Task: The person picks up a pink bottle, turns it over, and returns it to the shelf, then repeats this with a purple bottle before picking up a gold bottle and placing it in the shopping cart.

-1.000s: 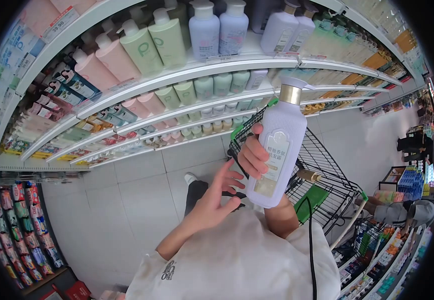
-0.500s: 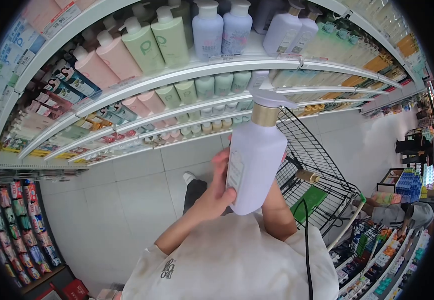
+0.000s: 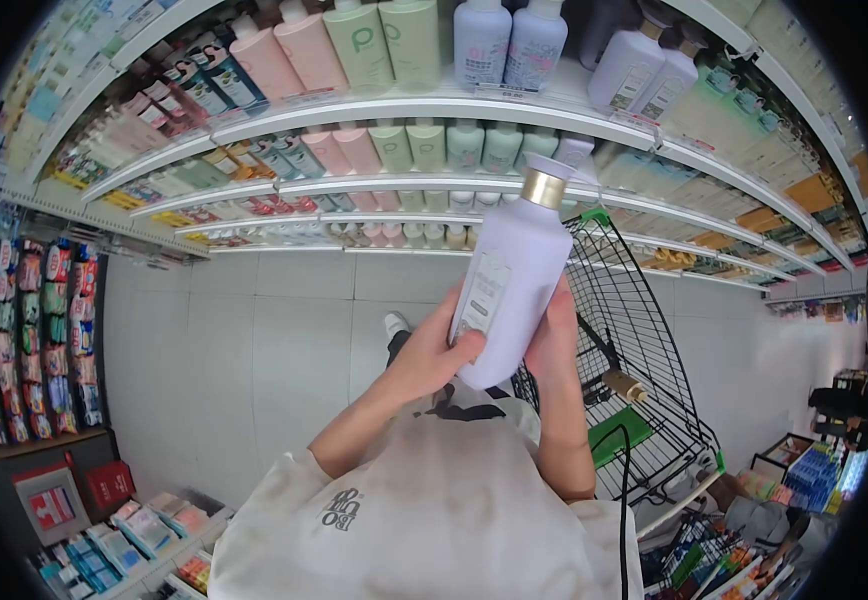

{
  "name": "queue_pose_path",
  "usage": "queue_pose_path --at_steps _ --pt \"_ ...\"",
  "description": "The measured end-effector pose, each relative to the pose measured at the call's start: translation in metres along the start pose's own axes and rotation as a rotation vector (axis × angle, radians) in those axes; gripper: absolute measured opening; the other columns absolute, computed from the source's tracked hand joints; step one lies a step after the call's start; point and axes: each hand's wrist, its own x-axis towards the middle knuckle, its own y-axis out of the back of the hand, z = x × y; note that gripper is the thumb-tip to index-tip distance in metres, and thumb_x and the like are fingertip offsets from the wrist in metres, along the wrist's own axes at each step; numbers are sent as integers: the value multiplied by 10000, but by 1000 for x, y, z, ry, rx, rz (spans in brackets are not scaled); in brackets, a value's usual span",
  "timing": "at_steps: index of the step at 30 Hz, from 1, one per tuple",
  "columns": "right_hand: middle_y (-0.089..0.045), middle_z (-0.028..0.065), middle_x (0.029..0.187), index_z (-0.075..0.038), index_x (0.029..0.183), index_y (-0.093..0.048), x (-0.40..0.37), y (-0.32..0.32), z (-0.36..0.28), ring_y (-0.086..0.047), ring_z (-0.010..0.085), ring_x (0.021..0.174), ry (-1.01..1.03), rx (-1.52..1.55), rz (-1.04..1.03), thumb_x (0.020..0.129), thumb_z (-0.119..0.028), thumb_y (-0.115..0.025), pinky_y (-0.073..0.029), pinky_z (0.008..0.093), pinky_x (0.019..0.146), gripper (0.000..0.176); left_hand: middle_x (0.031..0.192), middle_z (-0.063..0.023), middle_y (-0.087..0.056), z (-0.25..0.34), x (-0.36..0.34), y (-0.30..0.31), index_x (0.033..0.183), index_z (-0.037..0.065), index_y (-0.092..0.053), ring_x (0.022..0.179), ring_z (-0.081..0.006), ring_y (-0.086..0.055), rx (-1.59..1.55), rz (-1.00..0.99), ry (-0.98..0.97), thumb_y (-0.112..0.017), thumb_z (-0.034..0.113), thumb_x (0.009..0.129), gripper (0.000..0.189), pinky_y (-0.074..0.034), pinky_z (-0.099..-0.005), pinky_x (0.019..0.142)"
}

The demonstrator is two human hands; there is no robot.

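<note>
A lavender pump bottle (image 3: 521, 280) with a gold collar is tilted in front of my chest, its top leaning right. My left hand (image 3: 436, 350) grips its lower left side, thumb pressed near the pale label and the other fingers mostly behind. On the bottle's right side my right hand (image 3: 554, 335) is closed around it, partly hidden by the bottle. Similar lavender bottles (image 3: 626, 70) stand on the upper shelf beyond.
A black wire shopping cart (image 3: 644, 340) with a green panel (image 3: 621, 434) stands at my right. Shelves (image 3: 394, 110) of pink, green and blue bottles curve across the front. Packets hang on a rack (image 3: 34, 340) at left. A person (image 3: 754, 520) is at the lower right.
The bottle has turned so its label faces me more and it leans further right. My right hand now shows on its side. The view has shifted, bringing more of the lower left display in.
</note>
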Motion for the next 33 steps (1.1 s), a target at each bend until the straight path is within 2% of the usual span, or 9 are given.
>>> queue_pose_path --at_steps 5,7,13,17,22,25,29,31,33 --pt "-561 159 1128 -16 1277 -405 -5 16 9 -562 274 1038 -370 541 -86 857 -662 -313 -473 390 884 776 1174 -169 -485 61 -15 -23 1450 83 -115 968 -303 -557 611 21 1 -658 245 794 867 -464 -344 848" --pt "-559 170 1111 -5 1268 -408 -4 27 13 -567 298 1017 -413 661 -190 833 -689 -317 -485 418 851 816 1226 -175 -423 77 -21 -34 1443 75 -154 1055 -296 -493 469 -48 202 -667 149 754 863 -459 -347 864" --pt "-540 195 1111 14 1259 -410 -1 47 27 -594 321 927 -463 1057 -620 747 -778 -334 -537 452 723 947 1200 -124 -416 40 -27 -38 1450 93 -106 1044 -231 -475 138 -48 33 -604 323 841 820 -442 -332 833" --pt "-524 206 1135 28 1252 -411 -6 42 8 -589 326 931 -346 1029 -461 788 -740 -310 -532 452 745 903 1250 -128 -395 22 -26 -37 1441 78 -75 1119 -241 -451 -105 57 45 -592 447 847 870 -399 -354 914" --pt "-441 197 1263 49 1311 -323 -10 20 -1 -495 283 1110 -28 18 -51 901 -448 -466 -411 365 940 660 1324 -140 -324 7 -11 -28 1432 67 -81 1210 -238 -388 -91 160 -101 -645 283 820 860 -339 -385 989" --pt "-406 195 1300 40 1347 -269 -11 0 10 -424 263 1189 62 -230 -170 905 -324 -507 -308 361 1014 620 1349 -146 -341 -8 -7 -27 1411 33 -128 1233 -237 -385 73 327 -44 -640 225 807 815 -331 -391 1015" --pt "-395 165 1334 -3 1334 -362 3 6 1 -391 258 1227 154 -503 -502 933 -212 -423 -279 366 1023 457 1206 -140 -488 -26 4 8 1349 50 -304 1073 -272 -533 -507 429 99 -705 450 721 846 -443 -457 900" --pt "-489 124 1260 -23 1288 -437 12 23 -2 -448 232 1175 71 -392 -358 942 -189 -412 -331 337 981 384 1164 -139 -497 -12 9 27 1371 69 -272 1010 -265 -552 -1092 212 81 -661 521 731 875 -460 -464 850" --pt "-573 96 1149 -9 1233 -469 23 42 8 -523 213 1072 9 -481 -87 942 -172 -415 -390 309 912 337 1082 -144 -501 7 24 43 1393 89 -239 935 -269 -557 -1137 211 -54 -635 584 723 922 -466 -461 794"
